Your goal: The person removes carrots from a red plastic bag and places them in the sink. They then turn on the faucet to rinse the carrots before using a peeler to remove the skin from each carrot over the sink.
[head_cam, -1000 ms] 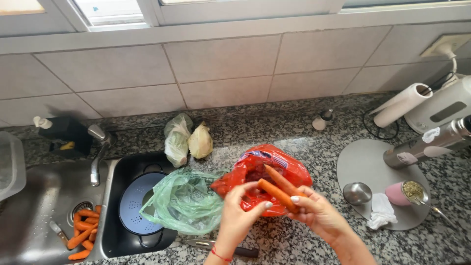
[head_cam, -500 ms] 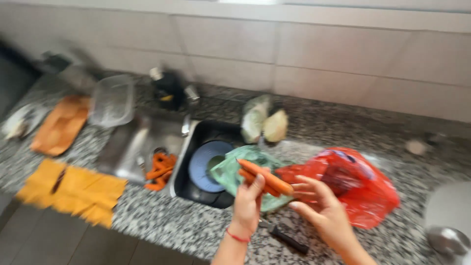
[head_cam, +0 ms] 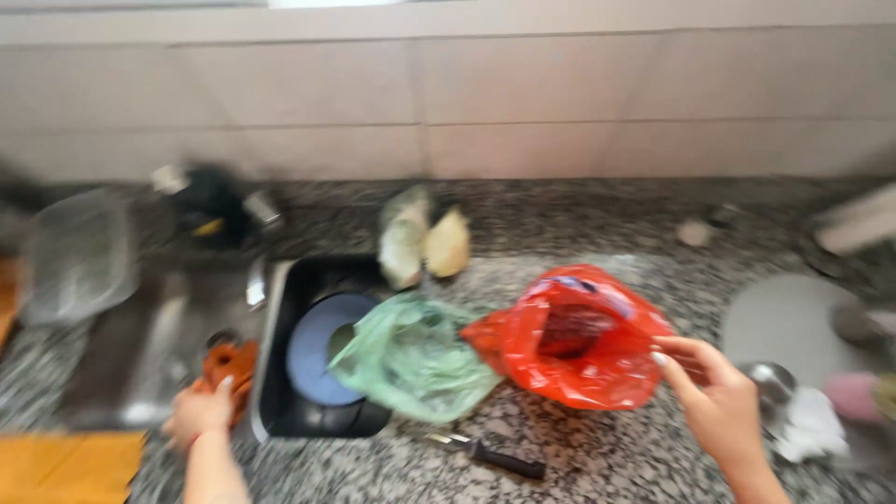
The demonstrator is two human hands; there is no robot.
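Carrots (head_cam: 229, 364) lie piled in the shallow steel sink (head_cam: 112, 355) at the counter's left end, and the left hand (head_cam: 199, 413) rests on the heap, fingers loosely curled; the blur hides whether it grips one. The step in hand looks like adding to the pile. The right hand (head_cam: 714, 392) is spread open, fingertips at the right rim of the red bag (head_cam: 569, 341) near the counter's front edge. Reaching in for another carrot calls for steadying that rim.
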